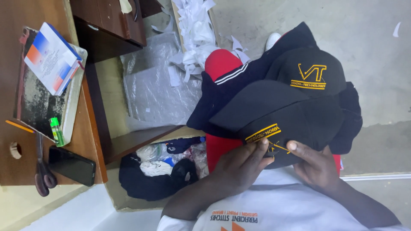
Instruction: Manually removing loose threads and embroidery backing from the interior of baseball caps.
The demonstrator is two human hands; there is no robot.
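The black cap [282,124] with yellow stitching lies on the person's lap, at about five o'clock from the middle of the view; both hands are on its near edge. The left hand [239,164] pinches the edge of the cap by the yellow embroidered strip, its fingertips pressed together on the cloth; the right hand [314,164] grips the same edge just to the three o'clock side, thumb on top and fingers curled under. A second black cap [308,70], with a yellow emblem on its front, sits at twelve o'clock from the first, touching it, on a heap of dark garments [231,92] with white stripes; red cloth [220,62] shows beneath the heap at ten o'clock and again below it.

At eight o'clock from the hands an open cardboard box [128,201] holds dark and white bundles; at eleven o'clock clear plastic sheeting [150,85] lies on the floor, with scraps of white paper [192,30] heaped beyond it.

Far out at nine o'clock stands the wooden counter [13,25]; on it are a dark notebook [38,107] with a red, white and blue booklet [51,57] on top, a small green lighter [56,131] at the notebook's edge, a black phone [72,165], a pair of scissors [42,169] and a pencil [19,126]; the phone and scissors lie just beside each other.
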